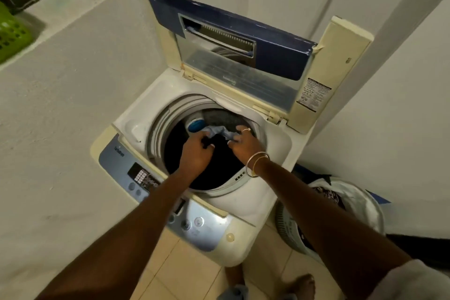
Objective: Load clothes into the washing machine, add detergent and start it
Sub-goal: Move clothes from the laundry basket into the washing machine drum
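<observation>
- Head view, nearest first: bare feet on the tiled floor (pixel 194 263), and both forearms reach out over the front of the washing machine (pixel 246 209).
- Just under the left forearm sits the control panel (pixel 194 224) with its round buttons, untouched for now; starting comes later, I'd say.
- Off to the right, on the floor beside the machine, a laundry basket (pixel 365 204) shows dark patterned fabric inside, so more clothes look ready to go in.
- Now the action: the left hand (pixel 194 153) is curled over the drum opening, fingers pinched on something dark; what exactly it holds is hard to tell against the black interior.
- The right hand (pixel 244 141), bangles on the wrist, has its fingers closed on a light blue garment (pixel 220 132) lying at the far side of the drum (pixel 158 134).
- Loading is under way. To do it well, I'd shake that garment loose and drop it flat, not balled, spreading weight evenly around the drum.
- Beside the garment, a round blue piece (pixel 194 125) sits at the drum's far rim; keep cloth off it.
- Beyond, the lid (pixel 243 39) stands propped upright against the wall, well clear of the hands.
- Detergent is nowhere in sight.
</observation>
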